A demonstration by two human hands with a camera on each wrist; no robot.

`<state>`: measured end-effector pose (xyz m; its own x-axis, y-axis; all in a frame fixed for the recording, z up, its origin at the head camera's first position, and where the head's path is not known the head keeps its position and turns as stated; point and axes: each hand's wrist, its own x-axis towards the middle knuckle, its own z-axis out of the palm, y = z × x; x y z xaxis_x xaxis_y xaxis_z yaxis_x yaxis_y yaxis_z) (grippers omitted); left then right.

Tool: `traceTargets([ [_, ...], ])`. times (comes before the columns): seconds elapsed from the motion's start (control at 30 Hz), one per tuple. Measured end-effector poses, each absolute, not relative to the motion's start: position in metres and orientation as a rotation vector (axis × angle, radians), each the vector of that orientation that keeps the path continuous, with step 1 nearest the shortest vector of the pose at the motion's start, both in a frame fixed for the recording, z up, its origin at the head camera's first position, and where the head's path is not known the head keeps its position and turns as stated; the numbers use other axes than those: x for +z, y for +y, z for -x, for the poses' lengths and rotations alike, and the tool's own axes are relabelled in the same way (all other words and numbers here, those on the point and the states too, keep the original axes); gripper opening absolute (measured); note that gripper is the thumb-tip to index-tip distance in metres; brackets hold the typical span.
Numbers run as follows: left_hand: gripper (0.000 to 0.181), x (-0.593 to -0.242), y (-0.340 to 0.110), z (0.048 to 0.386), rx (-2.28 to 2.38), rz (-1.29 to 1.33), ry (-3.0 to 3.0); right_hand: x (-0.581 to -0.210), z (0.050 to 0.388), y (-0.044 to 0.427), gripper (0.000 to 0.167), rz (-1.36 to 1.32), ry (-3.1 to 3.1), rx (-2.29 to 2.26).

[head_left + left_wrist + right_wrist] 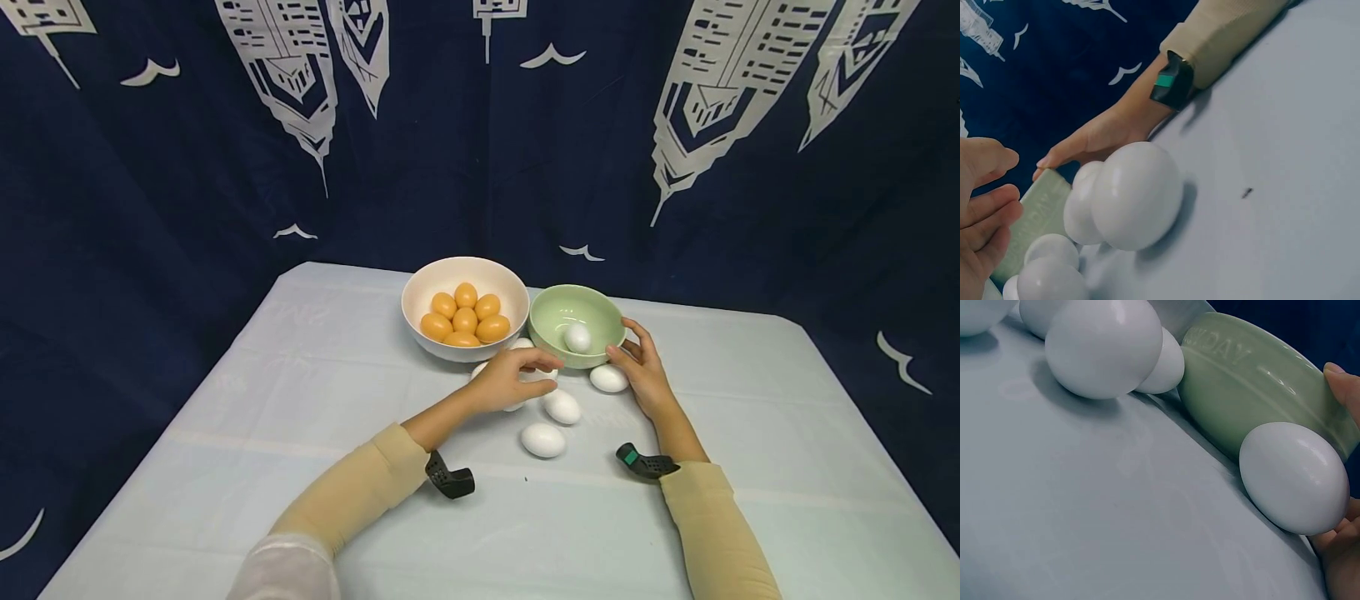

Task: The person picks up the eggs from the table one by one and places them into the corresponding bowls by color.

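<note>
My left hand (512, 379) hovers over a cluster of white eggs with its fingers gently bent and nothing between them; in the left wrist view the left hand (982, 215) shows at the left edge. At the right side of the green bowl (546, 310), my right hand (643, 373) holds the wall, with the thumb and fingers by its rim. One white egg (577, 337) lies inside that bowl. Beside the right hand, another white egg (1294, 478) rests against the bowl's outside. More white eggs (543, 440) lie on the table, some partly hidden by the left hand.
A larger cream bowl (414, 310) with several orange-yellow eggs (465, 320) stands left of the green one, close to it. The white-covered table (315, 358) ends at a dark blue curtain (457, 167) with white prints. A wrist camera (450, 479) is strapped under the left forearm.
</note>
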<state>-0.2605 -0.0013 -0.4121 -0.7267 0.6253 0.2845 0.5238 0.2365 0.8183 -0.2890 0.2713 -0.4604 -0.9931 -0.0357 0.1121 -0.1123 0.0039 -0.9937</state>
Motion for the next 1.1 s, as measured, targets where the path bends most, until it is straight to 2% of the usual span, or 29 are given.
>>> traceTargets([
  [0.57,0.03,-0.431,-0.016,0.224,1.504,-1.241,2.23,-0.46,0.287,0.271,0.061,-0.12,-2.226,2.15],
  [1.1,0.036,-0.447,-0.014,0.221,1.398,-1.295,2.274,-0.458,0.287,0.271,0.062,-0.12,-2.237,2.148],
])
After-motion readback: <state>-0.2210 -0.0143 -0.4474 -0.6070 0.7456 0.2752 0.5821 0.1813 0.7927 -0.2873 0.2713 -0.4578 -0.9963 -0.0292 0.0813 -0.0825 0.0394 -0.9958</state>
